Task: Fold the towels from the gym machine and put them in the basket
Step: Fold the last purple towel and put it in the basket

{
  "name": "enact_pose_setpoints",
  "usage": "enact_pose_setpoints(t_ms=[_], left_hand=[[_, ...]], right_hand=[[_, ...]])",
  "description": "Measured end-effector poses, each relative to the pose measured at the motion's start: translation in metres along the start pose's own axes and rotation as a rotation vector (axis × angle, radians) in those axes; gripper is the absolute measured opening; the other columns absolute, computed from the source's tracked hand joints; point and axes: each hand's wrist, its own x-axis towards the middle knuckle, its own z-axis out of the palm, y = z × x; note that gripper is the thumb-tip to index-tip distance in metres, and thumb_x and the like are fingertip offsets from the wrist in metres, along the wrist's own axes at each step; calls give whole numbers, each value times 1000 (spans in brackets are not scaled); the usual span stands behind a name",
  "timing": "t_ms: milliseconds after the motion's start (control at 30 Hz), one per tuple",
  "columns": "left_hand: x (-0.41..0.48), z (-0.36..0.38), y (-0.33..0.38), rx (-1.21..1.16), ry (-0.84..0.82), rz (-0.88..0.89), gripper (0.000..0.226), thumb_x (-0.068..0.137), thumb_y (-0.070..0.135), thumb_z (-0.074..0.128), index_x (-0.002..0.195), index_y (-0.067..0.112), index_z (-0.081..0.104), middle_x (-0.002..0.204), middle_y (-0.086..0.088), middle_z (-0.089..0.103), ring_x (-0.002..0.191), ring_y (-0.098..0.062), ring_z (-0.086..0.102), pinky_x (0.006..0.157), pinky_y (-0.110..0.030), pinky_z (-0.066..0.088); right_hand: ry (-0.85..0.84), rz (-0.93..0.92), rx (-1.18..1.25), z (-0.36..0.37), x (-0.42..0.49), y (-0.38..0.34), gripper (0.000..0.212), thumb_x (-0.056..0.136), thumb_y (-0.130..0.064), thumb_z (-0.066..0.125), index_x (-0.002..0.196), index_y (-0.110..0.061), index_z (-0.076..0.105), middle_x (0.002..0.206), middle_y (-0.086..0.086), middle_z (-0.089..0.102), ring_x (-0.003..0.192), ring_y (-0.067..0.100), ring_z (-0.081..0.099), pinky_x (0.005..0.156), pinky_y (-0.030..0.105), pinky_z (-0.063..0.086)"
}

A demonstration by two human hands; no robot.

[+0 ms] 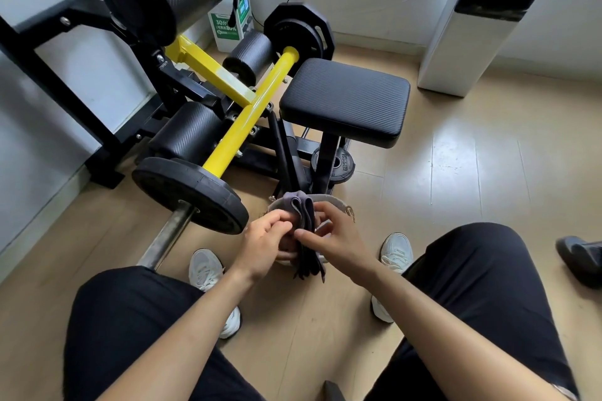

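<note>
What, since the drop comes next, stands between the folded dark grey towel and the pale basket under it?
Nothing visible. The left hand and right hand hold the folded dark grey towel over the pale round basket, whose mouth looks open.

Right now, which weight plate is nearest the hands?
The large round plate on the bar, beside the left hand; the small plate sits under the seat, the angular plate stands far back.
</note>
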Motion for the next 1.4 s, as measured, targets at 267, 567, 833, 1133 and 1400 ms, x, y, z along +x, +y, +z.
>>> enact_pose_setpoints(t_ms=[267, 567, 833, 1133, 1400], left_hand=[[4, -3, 0, -58, -40, 2, 32, 84, 19, 52, 107, 18, 76, 102, -2, 74, 85, -11, 70, 68, -23, 56], [24, -27, -22, -187, 72, -183, 65, 64, 48, 76, 120, 20, 60, 117, -8, 66, 103, -19, 63, 86, -35, 53], [18, -13, -16, -290, -141, -207, 40, 93, 25, 69, 128, 9, 60, 110, -9, 69, 94, -23, 67, 81, -35, 59], [19, -12, -12, -278, 73, -105, 32, 96, 12, 66, 120, 23, 48, 109, -14, 65, 90, -20, 65, 67, -36, 58], [13, -24, -6, -84, 19, 72, 36, 89, 22, 72, 111, 41, 50, 110, -14, 64, 88, -17, 63, 67, -43, 59]], right_hand=[[51, 0, -75, -18, 8, 8, 38, 81, -5, 70, 115, -23, 69, 96, -5, 70, 78, 11, 62, 77, 43, 59], [-106, 16, 323, -58, 0, -20, 39, 94, 8, 59, 126, -13, 54, 102, 21, 69, 88, 27, 66, 73, 38, 55], [14, 25, 204, -77, -1, -18, 57, 97, 6, 55, 135, -36, 47, 103, 14, 71, 82, 26, 68, 72, 38, 59], [38, 3, -72, -73, 4, -8, 42, 97, 3, 53, 116, -35, 55, 126, 5, 58, 78, 16, 63, 69, 35, 54], [26, -12, -123, -67, 5, 1, 47, 91, -1, 65, 131, -26, 61, 119, -2, 60, 80, 17, 58, 78, 33, 54]])
